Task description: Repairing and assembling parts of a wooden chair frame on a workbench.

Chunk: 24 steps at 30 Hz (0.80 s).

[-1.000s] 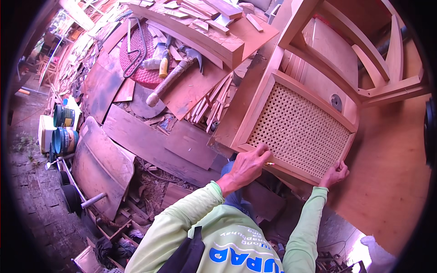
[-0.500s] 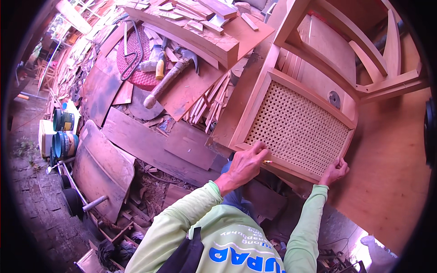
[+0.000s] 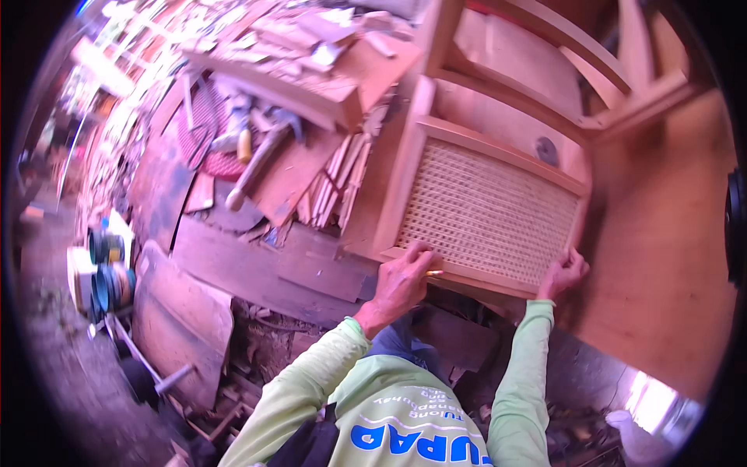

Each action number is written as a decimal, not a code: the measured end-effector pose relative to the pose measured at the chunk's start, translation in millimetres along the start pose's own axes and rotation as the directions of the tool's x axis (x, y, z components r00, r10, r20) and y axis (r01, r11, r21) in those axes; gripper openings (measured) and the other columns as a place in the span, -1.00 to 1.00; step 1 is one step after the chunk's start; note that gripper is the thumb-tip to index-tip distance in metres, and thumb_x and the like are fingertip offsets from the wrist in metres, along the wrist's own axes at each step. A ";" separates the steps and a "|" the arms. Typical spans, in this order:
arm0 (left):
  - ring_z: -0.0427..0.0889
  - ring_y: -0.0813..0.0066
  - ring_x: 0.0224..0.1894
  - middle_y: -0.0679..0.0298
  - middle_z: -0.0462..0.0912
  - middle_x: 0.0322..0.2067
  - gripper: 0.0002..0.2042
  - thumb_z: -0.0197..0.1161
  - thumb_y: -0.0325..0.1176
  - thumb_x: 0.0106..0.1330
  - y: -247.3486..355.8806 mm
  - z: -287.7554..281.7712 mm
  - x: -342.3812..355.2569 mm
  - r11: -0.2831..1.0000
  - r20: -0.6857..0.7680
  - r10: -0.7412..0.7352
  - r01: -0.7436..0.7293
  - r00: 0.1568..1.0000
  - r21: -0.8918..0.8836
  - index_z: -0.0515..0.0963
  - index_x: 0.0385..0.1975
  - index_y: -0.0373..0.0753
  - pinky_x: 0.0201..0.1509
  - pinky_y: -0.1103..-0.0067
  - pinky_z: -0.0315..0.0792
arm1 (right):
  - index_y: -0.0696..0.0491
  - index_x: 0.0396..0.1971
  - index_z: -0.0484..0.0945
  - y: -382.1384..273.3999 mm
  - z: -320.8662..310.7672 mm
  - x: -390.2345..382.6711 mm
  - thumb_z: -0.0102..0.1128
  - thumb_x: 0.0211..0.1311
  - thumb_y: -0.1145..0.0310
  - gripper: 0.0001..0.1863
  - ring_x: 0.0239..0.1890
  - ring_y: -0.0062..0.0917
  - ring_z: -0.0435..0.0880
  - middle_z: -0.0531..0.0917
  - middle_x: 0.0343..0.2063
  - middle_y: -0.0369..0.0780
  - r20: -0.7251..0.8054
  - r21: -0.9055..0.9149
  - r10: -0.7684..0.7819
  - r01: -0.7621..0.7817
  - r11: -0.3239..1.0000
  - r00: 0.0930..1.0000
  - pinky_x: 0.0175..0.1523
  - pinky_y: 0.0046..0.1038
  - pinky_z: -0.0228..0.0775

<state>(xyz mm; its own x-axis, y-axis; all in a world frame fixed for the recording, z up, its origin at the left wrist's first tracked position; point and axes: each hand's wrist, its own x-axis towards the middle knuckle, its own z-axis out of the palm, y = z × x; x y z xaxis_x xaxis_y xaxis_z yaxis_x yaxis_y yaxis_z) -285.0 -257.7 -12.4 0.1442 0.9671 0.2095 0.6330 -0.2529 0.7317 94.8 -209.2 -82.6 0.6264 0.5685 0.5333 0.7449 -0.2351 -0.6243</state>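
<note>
A woven cane panel in a wooden frame point(image 3: 486, 214) lies in front of me, against the pale wooden chair point(image 3: 517, 93). My left hand point(image 3: 401, 282) is closed at its near left corner, fingers curled on the edge. From between those fingers pokes a small thin stick point(image 3: 435, 273), yellowish and white, whose kind I cannot make out. At the near right corner, my right hand point(image 3: 566, 274) pinches the frame's edge with curled fingers. A round grey disc point(image 3: 546, 150) rests on wood just beyond the panel.
A hammer point(image 3: 261, 163), a yellow-handled tool point(image 3: 244, 145) and a hacksaw point(image 3: 204, 128) lie left of the panel beside a thick wooden beam point(image 3: 272, 89). Scrap strips point(image 3: 331, 183) are piled there. Paint buckets point(image 3: 113, 286) stand far left. A broad plywood sheet point(image 3: 661, 257) fills the right.
The view has shifted, so the panel, chair and hands sit slightly further left and the picture is blurred. Both hands keep their places on the frame.
</note>
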 end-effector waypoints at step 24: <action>0.68 0.28 -0.11 0.18 0.66 -0.16 -0.92 0.31 -0.58 0.37 -9.7 -4.7 12.4 0.994 0.185 0.088 -0.098 0.979 0.047 0.64 -0.21 -0.27 -0.17 0.48 0.60 | 0.02 -0.33 0.50 -55.5 21.7 -6.8 0.38 0.04 0.53 -0.77 -0.17 -0.18 0.52 0.47 -0.27 -0.16 -0.215 -0.017 0.217 -0.226 0.974 0.952 -0.17 -0.05 0.25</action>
<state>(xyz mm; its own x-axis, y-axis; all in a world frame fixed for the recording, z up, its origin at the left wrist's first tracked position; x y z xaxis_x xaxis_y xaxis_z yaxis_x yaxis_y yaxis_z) -292.9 -243.4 -13.8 0.3371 0.9295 0.1495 0.6511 -0.3449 0.6761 44.2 -182.9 -64.0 0.8075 0.3210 0.4949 0.5879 -0.3705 -0.7191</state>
